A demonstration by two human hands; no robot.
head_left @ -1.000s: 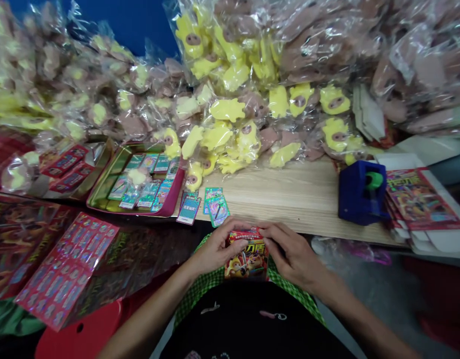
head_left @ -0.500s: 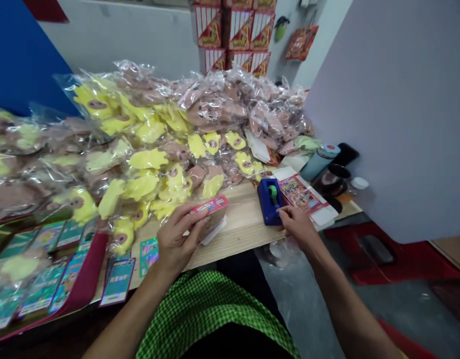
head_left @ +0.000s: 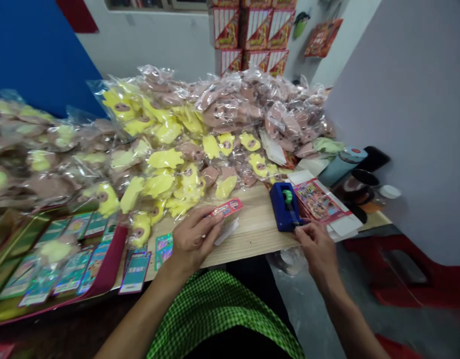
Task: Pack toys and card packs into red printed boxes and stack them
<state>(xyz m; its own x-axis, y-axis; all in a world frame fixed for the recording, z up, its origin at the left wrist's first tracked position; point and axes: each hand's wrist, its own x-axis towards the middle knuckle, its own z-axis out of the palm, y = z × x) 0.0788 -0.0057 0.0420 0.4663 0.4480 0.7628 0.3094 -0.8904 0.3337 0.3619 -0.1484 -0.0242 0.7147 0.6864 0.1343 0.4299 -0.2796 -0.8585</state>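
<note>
My left hand (head_left: 194,240) grips a small red and pink printed box (head_left: 226,208) on edge above the wooden table (head_left: 252,238). A white flap (head_left: 227,232) shows below the box's red edge. My right hand (head_left: 318,249) is apart from it, with its pinched fingertips at the front end of a blue tape dispenser (head_left: 285,207). Any tape strip between those fingers is too thin to make out. Printed flat cartons (head_left: 318,200) lie just beyond the dispenser, and loose foil cards (head_left: 163,251) lie near my left hand.
A large heap of plastic-bagged yellow and pink plush toys (head_left: 185,139) fills the table's back. A tray of cards (head_left: 61,262) sits at the left. A bottle (head_left: 341,166) and a mug (head_left: 355,185) stand to the right, beside a pale partition (head_left: 409,124). A red stool (head_left: 402,269) stands on the floor.
My view has lifted from the heap to the whole table. The box has moved from between both hands in front of my body to my left hand alone, and my right hand has moved to the dispenser.
</note>
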